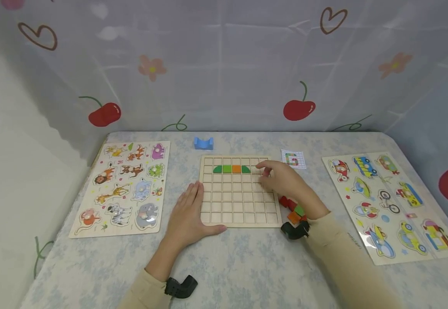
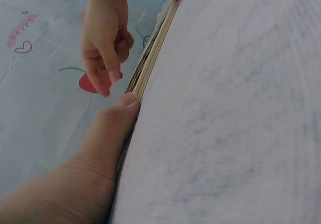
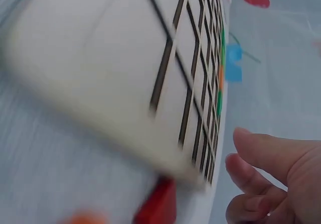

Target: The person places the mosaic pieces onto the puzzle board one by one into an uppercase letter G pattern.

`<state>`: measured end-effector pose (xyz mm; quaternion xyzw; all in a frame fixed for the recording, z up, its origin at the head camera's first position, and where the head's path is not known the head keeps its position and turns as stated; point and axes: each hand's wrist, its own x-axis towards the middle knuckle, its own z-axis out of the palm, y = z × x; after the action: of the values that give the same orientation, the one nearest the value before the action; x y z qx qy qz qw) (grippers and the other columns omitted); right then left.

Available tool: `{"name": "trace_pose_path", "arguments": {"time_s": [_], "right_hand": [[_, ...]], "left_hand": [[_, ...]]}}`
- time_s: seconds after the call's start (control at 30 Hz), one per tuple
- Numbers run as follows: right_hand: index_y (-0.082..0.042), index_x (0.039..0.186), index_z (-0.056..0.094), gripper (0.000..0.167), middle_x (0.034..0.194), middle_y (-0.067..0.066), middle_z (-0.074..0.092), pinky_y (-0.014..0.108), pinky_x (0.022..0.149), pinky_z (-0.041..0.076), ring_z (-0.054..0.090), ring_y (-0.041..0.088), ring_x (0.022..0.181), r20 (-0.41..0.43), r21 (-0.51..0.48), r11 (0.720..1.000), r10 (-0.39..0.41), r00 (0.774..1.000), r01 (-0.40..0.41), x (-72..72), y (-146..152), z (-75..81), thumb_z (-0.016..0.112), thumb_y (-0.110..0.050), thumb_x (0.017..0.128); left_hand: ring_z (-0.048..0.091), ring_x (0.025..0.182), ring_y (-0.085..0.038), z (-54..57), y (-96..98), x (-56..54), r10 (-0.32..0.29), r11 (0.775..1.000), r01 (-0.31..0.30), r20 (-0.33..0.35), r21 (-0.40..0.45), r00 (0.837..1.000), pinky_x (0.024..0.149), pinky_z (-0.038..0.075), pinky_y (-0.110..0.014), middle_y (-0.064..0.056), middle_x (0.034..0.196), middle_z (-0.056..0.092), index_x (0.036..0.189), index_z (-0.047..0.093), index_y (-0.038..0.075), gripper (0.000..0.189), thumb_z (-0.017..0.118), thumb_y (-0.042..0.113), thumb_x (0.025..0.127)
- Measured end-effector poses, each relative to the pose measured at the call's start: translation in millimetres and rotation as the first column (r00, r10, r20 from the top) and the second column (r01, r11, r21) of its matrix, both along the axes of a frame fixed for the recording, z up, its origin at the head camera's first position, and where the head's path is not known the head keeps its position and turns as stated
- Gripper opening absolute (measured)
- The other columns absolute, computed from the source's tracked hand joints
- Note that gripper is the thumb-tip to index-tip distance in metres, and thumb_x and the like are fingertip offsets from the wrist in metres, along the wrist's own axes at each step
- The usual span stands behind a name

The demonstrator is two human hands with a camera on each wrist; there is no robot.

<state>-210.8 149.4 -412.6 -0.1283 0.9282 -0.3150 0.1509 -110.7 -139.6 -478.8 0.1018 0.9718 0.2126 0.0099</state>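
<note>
A wooden grid board (image 1: 227,207) lies in the middle of the table. In its second row from the top sit a dark green rounded piece (image 1: 217,169), a light green square (image 1: 227,169), an orange square (image 1: 236,169) and another dark green rounded piece (image 1: 245,169). My left hand (image 1: 187,214) rests at the board's left side, its thumb along the near edge. Over the right part of the grid hovers my right hand (image 1: 283,178). Its thumb and index finger stand apart with nothing between them, and the other fingers are bent, as the right wrist view shows.
Several loose red, green and orange blocks (image 1: 294,217) lie by the board's lower right side. A small pattern card (image 1: 293,159) is at the upper right, a blue arched block (image 1: 203,143) behind the board. An animal puzzle (image 1: 125,184) lies left, a vehicle puzzle (image 1: 386,219) right.
</note>
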Motion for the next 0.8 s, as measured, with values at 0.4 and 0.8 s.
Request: {"name": "trace_pose_path", "arguments": {"time_s": [0.4,0.8], "right_hand": [[-0.009,0.132,0.061,0.040,0.110,0.012,0.062,0.032,0.073,0.046,0.053,0.026,0.095,0.010,0.122,0.992,-0.026,1.000,0.024,20.7,90.9,-1.6,0.067,-0.020,0.094],[-0.006,0.119,0.066,0.031,0.113,0.014,0.061,0.041,0.082,0.050,0.052,0.030,0.101,0.092,0.164,0.985,-0.061,0.994,0.045,31.1,111.7,-3.0,0.070,-0.022,0.092]], "left_hand": [[0.006,0.156,-0.023,0.0,0.7,0.0,0.005,1.000,-0.005,-0.016,-0.001,1.000,0.127,0.014,-0.043,-0.009,0.168,0.008,0.160,0.008,0.006,0.141,0.060,0.092,0.061],[0.005,0.157,-0.022,-1.5,1.4,0.0,0.006,1.000,-0.006,-0.009,-0.011,1.000,0.127,0.013,-0.044,-0.009,0.169,0.008,0.160,0.007,0.007,0.140,0.060,0.092,0.061]]}}
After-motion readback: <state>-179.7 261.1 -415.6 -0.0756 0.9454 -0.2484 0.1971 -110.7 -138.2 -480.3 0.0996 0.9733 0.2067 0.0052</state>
